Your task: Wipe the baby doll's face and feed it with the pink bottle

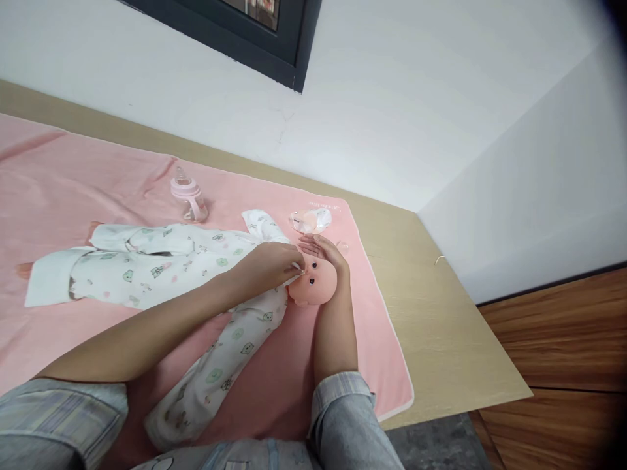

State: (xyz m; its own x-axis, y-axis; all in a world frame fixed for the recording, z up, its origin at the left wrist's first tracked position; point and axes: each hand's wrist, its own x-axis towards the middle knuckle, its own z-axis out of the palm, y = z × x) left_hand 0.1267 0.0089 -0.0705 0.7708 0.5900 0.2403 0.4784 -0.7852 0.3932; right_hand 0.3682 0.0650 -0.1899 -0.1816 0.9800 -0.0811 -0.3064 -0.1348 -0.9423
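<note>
Left hand (pixel 278 262) pinches — right hand (pixel 329 249) curves, cupped.

Left sleeve (pixel 36 447), lower left of frame, was faded blue and denim-like; its broad turned-up cuff (pixel 81 411) showed pale plaid. Right sleeve (pixel 347 427), lower right of centre, matched, with a narrower plaid cuff (pixel 340 388). Garment front (pixel 255 455), bottom edge, was pale grey-blue. Left hand (pixel 279 261) and right hand (pixel 327 250) were ungloved.

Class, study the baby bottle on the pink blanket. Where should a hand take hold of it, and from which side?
The bottle is probably best gripped by its pink handle, coming from the near side: the handle juts out that way from the clear body, offering an easy hold.
</note>
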